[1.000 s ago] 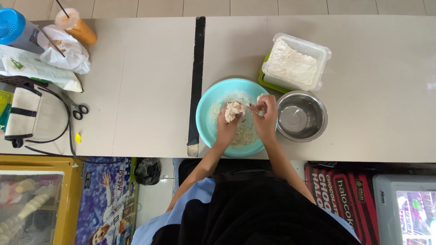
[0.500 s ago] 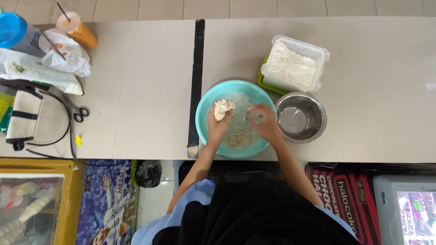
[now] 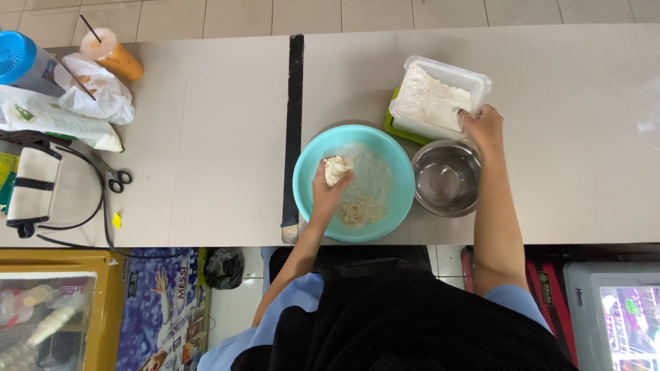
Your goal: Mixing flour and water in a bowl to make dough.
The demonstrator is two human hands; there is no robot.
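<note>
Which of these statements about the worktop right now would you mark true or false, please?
1. The left hand holds a lump of dough over the turquoise bowl. True.
2. The right hand rests inside the steel bowl. False: it reaches into the clear flour container.
3. The steel bowl stands left of the turquoise bowl. False: it stands to its right.
4. Scissors lie on the table to the left. True.
5. An orange drink with a straw stands at the far left corner. True.
</note>
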